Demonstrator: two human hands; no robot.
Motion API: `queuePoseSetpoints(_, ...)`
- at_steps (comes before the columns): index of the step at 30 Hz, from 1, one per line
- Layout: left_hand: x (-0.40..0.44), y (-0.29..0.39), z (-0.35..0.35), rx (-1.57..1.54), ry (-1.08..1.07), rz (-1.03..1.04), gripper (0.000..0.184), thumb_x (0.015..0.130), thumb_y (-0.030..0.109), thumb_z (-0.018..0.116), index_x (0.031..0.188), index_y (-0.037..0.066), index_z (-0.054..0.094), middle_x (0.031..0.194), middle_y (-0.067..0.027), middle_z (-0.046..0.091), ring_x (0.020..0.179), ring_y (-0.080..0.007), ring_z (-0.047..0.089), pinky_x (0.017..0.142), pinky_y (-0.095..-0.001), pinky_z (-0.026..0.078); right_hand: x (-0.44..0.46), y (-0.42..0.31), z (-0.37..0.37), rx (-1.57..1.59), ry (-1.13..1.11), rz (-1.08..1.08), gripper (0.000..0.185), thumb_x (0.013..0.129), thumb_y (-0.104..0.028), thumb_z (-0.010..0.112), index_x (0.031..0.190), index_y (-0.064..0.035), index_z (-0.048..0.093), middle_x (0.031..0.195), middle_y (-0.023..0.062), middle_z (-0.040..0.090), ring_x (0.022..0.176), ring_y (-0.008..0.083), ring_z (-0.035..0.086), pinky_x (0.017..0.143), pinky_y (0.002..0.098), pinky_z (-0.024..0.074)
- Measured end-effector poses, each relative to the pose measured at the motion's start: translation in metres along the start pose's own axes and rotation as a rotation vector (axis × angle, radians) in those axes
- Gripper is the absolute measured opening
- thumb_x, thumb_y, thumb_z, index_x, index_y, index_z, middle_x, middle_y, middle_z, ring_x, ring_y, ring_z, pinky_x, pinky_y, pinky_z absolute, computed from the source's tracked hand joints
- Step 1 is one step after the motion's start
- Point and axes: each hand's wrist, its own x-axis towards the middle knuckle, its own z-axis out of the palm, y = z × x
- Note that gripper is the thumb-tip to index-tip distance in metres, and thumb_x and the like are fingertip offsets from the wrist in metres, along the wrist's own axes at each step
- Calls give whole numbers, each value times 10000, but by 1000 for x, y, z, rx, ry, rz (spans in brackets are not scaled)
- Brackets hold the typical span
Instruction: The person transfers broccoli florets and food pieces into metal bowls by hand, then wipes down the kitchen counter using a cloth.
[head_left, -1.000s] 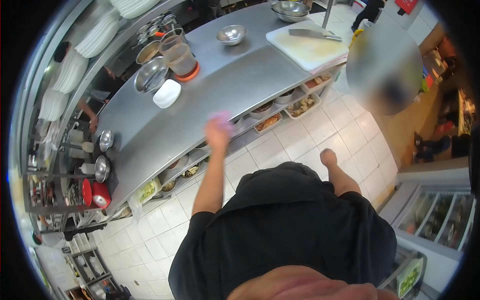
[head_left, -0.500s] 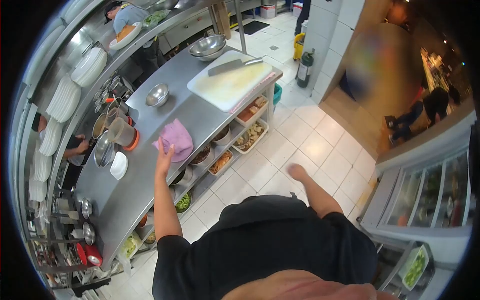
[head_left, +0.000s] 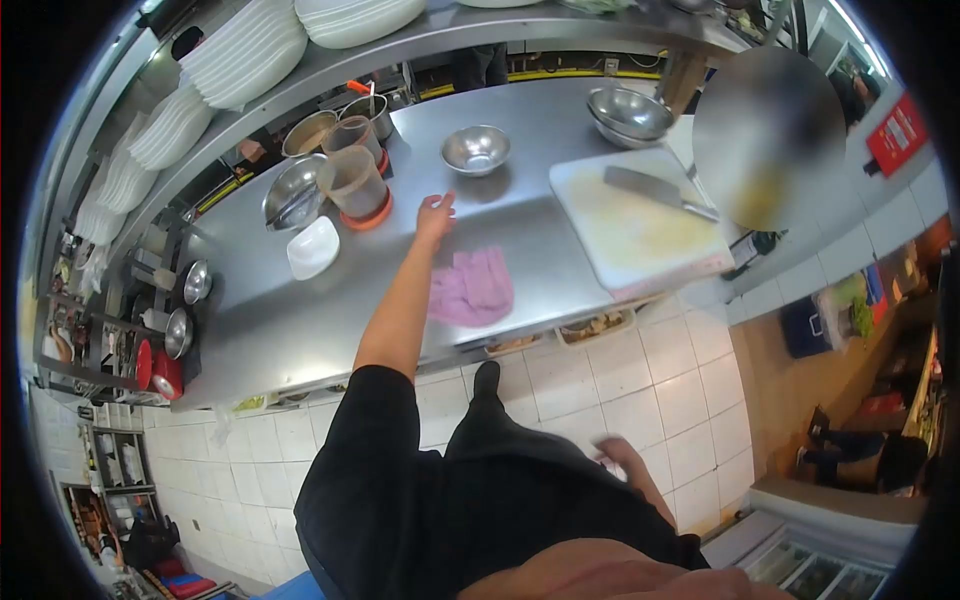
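Note:
My left hand [head_left: 436, 220] reaches over the steel counter [head_left: 540, 230] with fingers apart and nothing in it. Just beyond its fingertips stands a small metal bowl [head_left: 476, 150]. A crumpled pink cloth [head_left: 474, 288] lies on the counter to the right of my wrist, apart from the hand. Left of the hand are a clear plastic container [head_left: 352, 182] on an orange-red base and a white dish [head_left: 314, 248]. My right hand [head_left: 622, 458] hangs low by my side over the floor. It is blurred; a small pale patch shows beside it, and its fingers are unclear.
A white cutting board [head_left: 640, 215] carries a cleaver [head_left: 650, 190] at the right, with stacked metal bowls [head_left: 630, 115] behind. Stacked white plates [head_left: 245, 55] fill the overhead shelf. Food tubs [head_left: 597, 328] sit under the counter edge. A person's legs [head_left: 480, 68] show beyond the counter.
My left hand has let go of the pink cloth and moved toward the small bowl. The cloth stays on the counter. My view has turned and come closer to the counter.

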Motion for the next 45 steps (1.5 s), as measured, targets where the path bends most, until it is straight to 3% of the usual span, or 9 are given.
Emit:
queuePoseSetpoints(3,77,-10,15,-38,-81,-131,875,869,596,692,1424,-12,394,943,-155,671,679,-198,637,610,-329,532,117,-312,-104,328,-66,-102,359,961,-353,621,1168,-74,710,946,78,734,786,148,643,724,321,526)
queuePoseSetpoints(7,136,3,39,-15,-183,-302,743,922,473,653,1385,-49,398,989,-178,671,698,-212,674,565,-351,568,238,-477,-133,-513,387,-419,307,885,-329,659,1129,-154,724,1166,134,687,1179,340,608,960,475,492)
queuePoseSetpoints(12,121,0,26,-175,-207,-181,432,907,80,454,1337,46,493,1016,-163,676,718,-232,706,539,-343,603,261,-499,-118,-646,841,-291,301,853,-216,635,1140,-192,722,1260,150,634,1205,395,568,984,513,467)
queuePoseSetpoints(21,-101,-45,-151,-101,-130,-79,800,836,-23,479,1570,167,227,1293,-224,598,750,-314,724,512,-359,613,230,-409,-93,87,892,-434,370,826,-39,615,1194,-61,640,1230,200,618,1126,393,593,997,477,455)
queuePoseSetpoints(26,-206,-16,-164,61,-264,30,844,835,-18,467,1588,195,151,1177,-288,622,683,-313,707,537,-393,609,191,-517,-81,227,871,-635,514,847,-110,676,1320,24,529,1385,308,489,1238,434,529,1052,475,424)
queuePoseSetpoints(29,-238,11,-149,-13,-348,-8,820,846,-2,460,1583,222,178,1045,-312,639,596,-314,687,501,-395,590,186,-550,-40,-703,811,-661,623,839,-140,703,1395,24,475,1474,350,373,1328,494,438,1077,491,403)
queuePoseSetpoints(37,-287,-11,-218,388,-671,63,708,845,9,489,1515,205,372,901,-239,710,537,-303,680,475,-410,582,121,-498,30,-189,-52,-528,563,751,-89,651,1310,-51,595,1232,240,620,1145,381,606,1012,415,464)
queuePoseSetpoints(41,-277,-50,-245,463,-603,40,676,844,150,672,1475,232,445,909,-207,723,686,-291,717,573,-426,568,96,-438,57,894,-535,-278,485,809,-70,635,1288,5,604,1259,139,633,1175,221,617,996,336,508)
queuePoseSetpoints(45,-240,-55,-377,121,-236,-62,504,867,82,585,1366,77,518,925,-211,704,592,-304,700,448,-387,572,33,-496,114,860,-55,-293,448,890,-104,579,1315,36,574,1235,171,640,1126,265,651,961,356,544)
